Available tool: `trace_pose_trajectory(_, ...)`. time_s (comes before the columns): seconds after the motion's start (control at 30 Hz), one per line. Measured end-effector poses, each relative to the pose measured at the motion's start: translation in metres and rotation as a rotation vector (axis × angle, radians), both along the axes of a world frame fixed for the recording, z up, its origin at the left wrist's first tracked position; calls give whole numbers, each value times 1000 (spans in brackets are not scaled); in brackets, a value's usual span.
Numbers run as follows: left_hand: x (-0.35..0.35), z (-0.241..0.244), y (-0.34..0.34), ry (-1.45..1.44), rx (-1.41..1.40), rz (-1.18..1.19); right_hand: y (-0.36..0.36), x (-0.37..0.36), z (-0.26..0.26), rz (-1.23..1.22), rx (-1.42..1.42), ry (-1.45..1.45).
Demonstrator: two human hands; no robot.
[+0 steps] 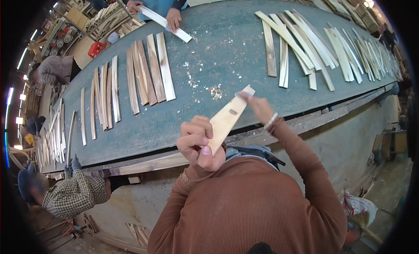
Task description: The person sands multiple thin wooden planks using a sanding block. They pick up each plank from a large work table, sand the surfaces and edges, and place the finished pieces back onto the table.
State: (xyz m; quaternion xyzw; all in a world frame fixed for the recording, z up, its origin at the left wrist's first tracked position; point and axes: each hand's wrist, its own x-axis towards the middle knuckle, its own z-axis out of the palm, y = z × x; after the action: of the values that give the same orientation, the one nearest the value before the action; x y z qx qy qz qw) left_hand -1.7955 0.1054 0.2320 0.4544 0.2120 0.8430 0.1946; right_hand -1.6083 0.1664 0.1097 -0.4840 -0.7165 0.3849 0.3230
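Note:
My left hand (201, 142) grips the near end of a pale wooden slat (226, 118), with the thumb on its face and the fingers curled around its edge. The slat tilts away from me over the table's near edge, and a dark rectangular mark shows on its face. At its far end is my right hand (260, 108), blurred, its fingers pressed against the wood. A small pale item, too blurred to name, shows between those fingertips. Beyond the slat, a small heap of wood shavings (215, 92) lies on the green tabletop (209, 67).
Groups of wooden slats lie left (144, 73) and right (298, 44) on the table. Across it, a person's hands (173, 19) hold another slat (163, 21). A person in a checked shirt (77, 195) stands at the left edge. A wooden rail (157, 164) runs along the near side.

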Motion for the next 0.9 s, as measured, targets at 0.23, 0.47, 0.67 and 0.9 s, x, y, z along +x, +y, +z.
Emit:
trace_pose_trajectory(0.23, -4, -7, -6, -7, 68, -5, -35, -26, 35, 35, 158, -11)
trace_pose_trajectory(0.47, -3, 1, -9, -7, 272, 14, -65, -49, 89, 194, 326, -114)
trace_pose_trajectory(0.67, -3, 4, -13, -20, 254, -4, -40, -15, 15, -73, 149, -537)
trace_pose_trajectory(0.9, -11, -2, -16, -24, 293, 21, -77, -58, 69, 123, 345, -157)
